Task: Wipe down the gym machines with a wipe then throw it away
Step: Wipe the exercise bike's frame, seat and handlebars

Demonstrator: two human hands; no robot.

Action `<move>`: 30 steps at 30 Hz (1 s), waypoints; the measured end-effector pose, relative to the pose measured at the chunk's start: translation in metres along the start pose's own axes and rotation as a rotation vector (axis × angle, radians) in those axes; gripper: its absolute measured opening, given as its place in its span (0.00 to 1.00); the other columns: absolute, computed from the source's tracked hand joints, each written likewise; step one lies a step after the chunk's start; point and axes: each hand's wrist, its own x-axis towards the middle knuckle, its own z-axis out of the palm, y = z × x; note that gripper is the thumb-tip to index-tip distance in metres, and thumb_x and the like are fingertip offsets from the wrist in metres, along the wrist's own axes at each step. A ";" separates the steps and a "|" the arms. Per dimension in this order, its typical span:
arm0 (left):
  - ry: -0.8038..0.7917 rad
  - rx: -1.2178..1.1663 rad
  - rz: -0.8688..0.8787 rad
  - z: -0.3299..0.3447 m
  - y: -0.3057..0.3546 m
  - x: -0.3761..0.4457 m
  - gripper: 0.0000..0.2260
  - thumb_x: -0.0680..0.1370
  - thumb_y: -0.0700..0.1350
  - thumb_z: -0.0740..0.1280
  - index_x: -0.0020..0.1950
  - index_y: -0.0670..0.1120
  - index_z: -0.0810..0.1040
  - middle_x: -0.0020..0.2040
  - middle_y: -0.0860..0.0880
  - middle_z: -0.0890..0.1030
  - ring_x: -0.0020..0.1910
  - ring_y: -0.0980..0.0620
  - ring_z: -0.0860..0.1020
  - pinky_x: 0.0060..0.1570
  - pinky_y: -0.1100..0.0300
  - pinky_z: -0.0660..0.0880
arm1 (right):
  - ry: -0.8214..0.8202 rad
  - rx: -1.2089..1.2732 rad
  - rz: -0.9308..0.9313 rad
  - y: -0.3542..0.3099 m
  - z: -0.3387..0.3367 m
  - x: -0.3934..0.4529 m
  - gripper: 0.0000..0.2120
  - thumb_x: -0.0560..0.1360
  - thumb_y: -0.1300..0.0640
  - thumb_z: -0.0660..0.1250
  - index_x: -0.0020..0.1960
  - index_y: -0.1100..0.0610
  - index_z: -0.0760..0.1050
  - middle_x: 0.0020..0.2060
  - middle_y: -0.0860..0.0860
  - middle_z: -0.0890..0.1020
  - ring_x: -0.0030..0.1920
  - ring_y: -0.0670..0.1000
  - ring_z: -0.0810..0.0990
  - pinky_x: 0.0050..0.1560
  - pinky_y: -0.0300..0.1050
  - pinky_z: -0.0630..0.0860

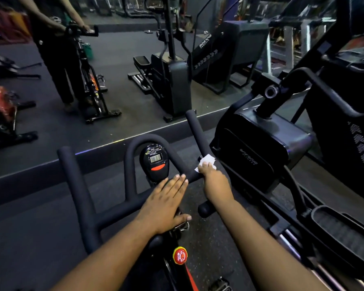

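**Wipe on the right handlebar horn of a spin bike**

Reads "18:33" or close to it on the small LCD of the bike console (154, 162), above a red oval button; digits a little soft. Carries pale lettering on the dark housing of the elliptical trainer (261, 148) just right of the bike, too blurred to spell out. Shows white lettering and a row of chevrons on the stair climber reflection (210, 49) in the wall mirror (114, 80), reversed and not legible. Bears white print on the round red and yellow knob (180, 255) low on the bike frame, unreadable.

Lies crumpled and white, the wipe (206, 161), pressed against the right horn of the handlebar (80, 185), partway along the horn and below its tip. No clear long axis to the wipe itself; bunched, wrapped partly round the bar. Runs away from the camera and slightly left, the horn beneath it, tip pointing toward the mirror.

Right hand (215, 185): fingers curled over the wipe and bar, gripping both. Left hand (166, 204): fingers straight and together, palm down, resting flat over the centre of the handlebar just below the console, thumb out to the side.

Reflected in the mirror at upper left, a person in dark clothes (55, 49) standing at a bike.
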 end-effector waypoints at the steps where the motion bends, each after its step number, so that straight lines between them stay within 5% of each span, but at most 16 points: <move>1: -0.002 -0.012 0.000 -0.001 0.000 -0.001 0.46 0.77 0.72 0.52 0.84 0.46 0.39 0.82 0.49 0.36 0.82 0.51 0.36 0.79 0.50 0.37 | -0.026 0.057 -0.029 -0.003 0.001 -0.006 0.28 0.77 0.69 0.58 0.74 0.52 0.70 0.76 0.54 0.68 0.75 0.56 0.68 0.69 0.50 0.69; 4: -0.001 -0.122 -0.013 -0.013 0.000 -0.004 0.44 0.79 0.68 0.56 0.83 0.48 0.38 0.82 0.52 0.36 0.82 0.54 0.39 0.80 0.52 0.39 | 0.035 0.294 -0.188 -0.018 0.000 -0.025 0.25 0.76 0.68 0.60 0.69 0.53 0.78 0.69 0.53 0.78 0.70 0.54 0.75 0.70 0.44 0.70; 7: 0.036 -0.373 -0.106 -0.031 0.003 -0.015 0.41 0.81 0.58 0.65 0.84 0.48 0.44 0.84 0.50 0.48 0.83 0.51 0.48 0.81 0.51 0.49 | 0.117 0.582 -0.138 -0.035 -0.005 -0.051 0.19 0.77 0.66 0.64 0.63 0.52 0.82 0.58 0.47 0.85 0.61 0.43 0.80 0.64 0.33 0.72; 9: 0.090 -0.555 -0.224 -0.039 0.001 -0.035 0.37 0.81 0.56 0.67 0.84 0.51 0.51 0.82 0.49 0.61 0.81 0.48 0.59 0.78 0.52 0.59 | 0.179 0.881 -0.019 -0.053 -0.007 -0.073 0.15 0.79 0.66 0.66 0.61 0.54 0.83 0.55 0.45 0.86 0.59 0.41 0.81 0.65 0.41 0.75; 12: 0.245 -0.822 -0.311 -0.045 -0.006 -0.079 0.30 0.76 0.59 0.70 0.77 0.53 0.71 0.66 0.54 0.81 0.65 0.59 0.79 0.66 0.55 0.75 | 0.168 1.253 0.056 -0.093 -0.006 -0.113 0.13 0.79 0.68 0.66 0.59 0.55 0.81 0.52 0.51 0.87 0.55 0.48 0.85 0.56 0.44 0.80; 14: 0.303 -0.964 -0.344 -0.047 -0.011 -0.119 0.21 0.76 0.50 0.76 0.69 0.52 0.79 0.54 0.59 0.85 0.55 0.65 0.82 0.60 0.59 0.78 | 0.098 1.363 0.042 -0.125 -0.004 -0.141 0.12 0.79 0.68 0.67 0.60 0.57 0.80 0.50 0.58 0.87 0.49 0.51 0.85 0.51 0.43 0.80; 18: 0.370 -1.053 -0.476 -0.048 -0.024 -0.203 0.11 0.75 0.38 0.77 0.57 0.45 0.85 0.47 0.53 0.87 0.44 0.61 0.82 0.51 0.62 0.79 | 0.012 1.369 -0.002 -0.180 0.013 -0.187 0.14 0.79 0.67 0.68 0.61 0.55 0.79 0.48 0.59 0.86 0.47 0.54 0.84 0.50 0.50 0.81; 22: 0.422 -1.085 -0.585 -0.049 -0.036 -0.305 0.08 0.76 0.36 0.75 0.44 0.50 0.84 0.38 0.55 0.85 0.36 0.63 0.78 0.42 0.66 0.75 | -0.114 1.368 -0.023 -0.246 0.032 -0.242 0.13 0.79 0.69 0.68 0.62 0.59 0.76 0.42 0.53 0.86 0.42 0.49 0.84 0.42 0.41 0.81; 30: 0.518 -1.188 -0.859 -0.049 -0.033 -0.453 0.07 0.80 0.40 0.70 0.42 0.49 0.79 0.34 0.55 0.79 0.32 0.60 0.73 0.38 0.60 0.71 | -0.435 1.171 -0.104 -0.339 0.068 -0.340 0.09 0.77 0.62 0.73 0.57 0.57 0.79 0.43 0.53 0.86 0.42 0.48 0.82 0.36 0.37 0.76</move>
